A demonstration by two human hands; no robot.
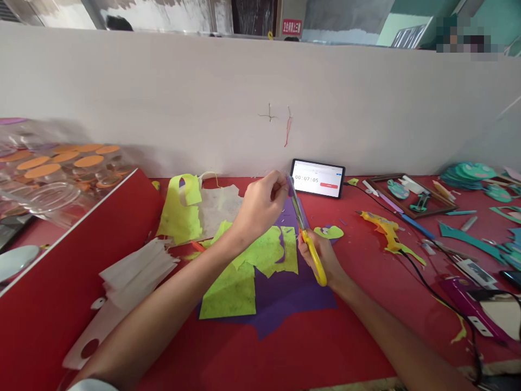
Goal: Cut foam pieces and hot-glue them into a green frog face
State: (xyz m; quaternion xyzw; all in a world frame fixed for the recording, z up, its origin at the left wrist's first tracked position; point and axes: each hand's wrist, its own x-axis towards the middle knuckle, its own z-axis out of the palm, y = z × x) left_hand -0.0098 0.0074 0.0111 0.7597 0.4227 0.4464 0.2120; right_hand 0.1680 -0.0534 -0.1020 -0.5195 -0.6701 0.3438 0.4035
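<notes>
My left hand is raised over the red table, its fingers pinched on a small purple paper piece at the tip of the scissors. My right hand grips yellow-handled scissors, blades pointing up and away toward the left hand's fingertips. Under both hands lie lime-green paper sheets on a larger purple sheet. A small green cut-out rests just right of the scissors.
A phone showing a timer leans on the white partition. A yellow glue gun with black cord lies to the right, beyond it a tray and teal cut-outs. White paper strips and clear lidded containers sit on the left.
</notes>
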